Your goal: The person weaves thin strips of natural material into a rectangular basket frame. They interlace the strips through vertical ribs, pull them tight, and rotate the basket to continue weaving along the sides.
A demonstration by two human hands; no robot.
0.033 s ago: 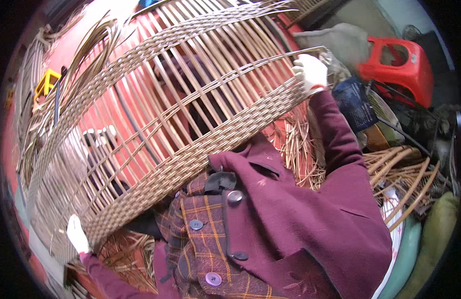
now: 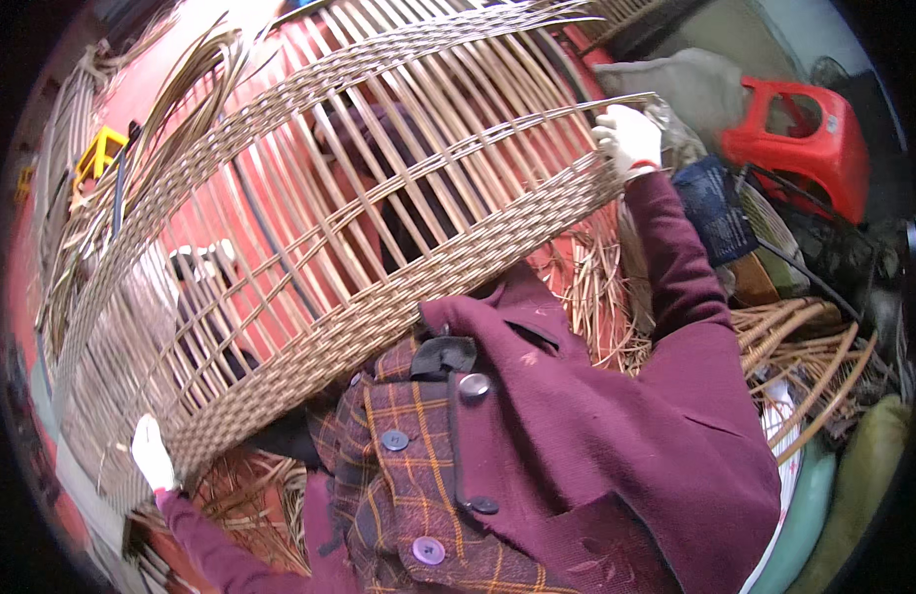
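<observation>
A large, curved wicker basketwork piece [image 2: 398,280] lies across my lap and legs, with tight woven bands along both edges and open rods between them. My right hand [image 2: 631,139], in a white glove, is closed around the upper right end of the near band, its fingers curled over the weave. At the lower left end, my left hand [image 2: 154,455], also gloved in white, rests against the weave with fingers straight and together. A thin strand row [image 2: 408,176] crosses the rods midway. My dark trousers and shoes [image 2: 202,259] show through the gaps.
A red plastic stool [image 2: 834,158] stands at the far right. Bent canes [image 2: 814,366] and cut strips [image 2: 596,297] lie on the right. Long loose strands [image 2: 195,89] hang at the upper left, near a yellow tool [image 2: 101,156]. Red flooring shows beneath the rods.
The whole view has shifted slightly to the right. Both hands keep their places on the wicker piece, and the fingers of my right hand have moved a little.
</observation>
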